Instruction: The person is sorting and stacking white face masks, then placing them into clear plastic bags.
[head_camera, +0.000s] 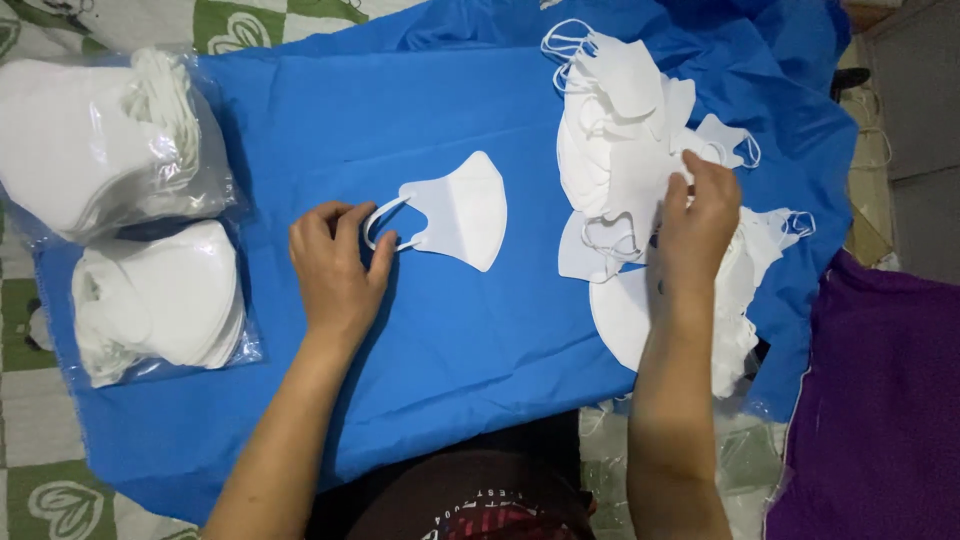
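A single folded white face mask (462, 208) lies flat on the blue cloth (440, 330) in the middle. My left hand (335, 272) rests just left of it, fingertips touching its ear loop (385, 222), fingers spread. My right hand (698, 222) is over a loose heap of white masks (620, 150) on the right, fingers pinching the edge of one mask in the heap. More masks (740, 300) lie under and beside my right forearm.
Two clear plastic bags packed with white masks sit at the left, one (95, 135) above the other (160, 300). A purple cloth (880, 400) covers the lower right. A green and white patterned mat (50, 490) shows beyond the blue cloth's edges.
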